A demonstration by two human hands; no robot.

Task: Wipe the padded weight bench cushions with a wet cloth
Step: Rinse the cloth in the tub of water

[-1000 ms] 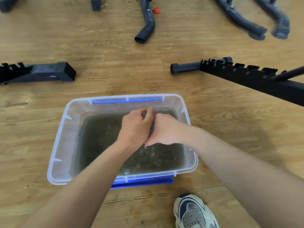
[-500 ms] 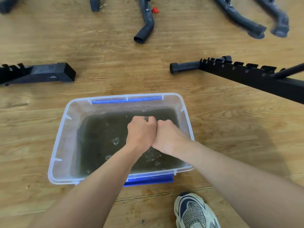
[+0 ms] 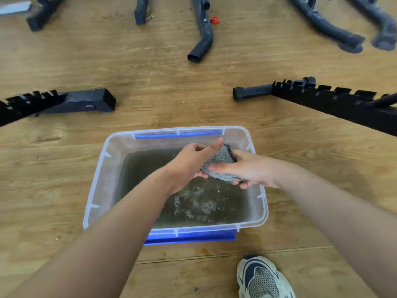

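Wooden plank floor [image 3: 150,82] across the whole frame, black bench frame parts scattered along the top and both sides: a notched bar [image 3: 335,104] at right, a notched bar [image 3: 64,103] at left, a bent tube [image 3: 204,37] at top centre beside a small red cap [image 3: 214,20]. Clear plastic tub [image 3: 96,186] of murky water at centre, blue handles at its far and near rims. Grey cloth [image 3: 221,166] above the water, in the tub's upper right part, gripped between both hands: left hand [image 3: 191,164] closed on its left end, right hand [image 3: 251,171] closed on its right end. Bare floor all around the tub; sneaker [image 3: 262,278] at lower right, just below the tub.
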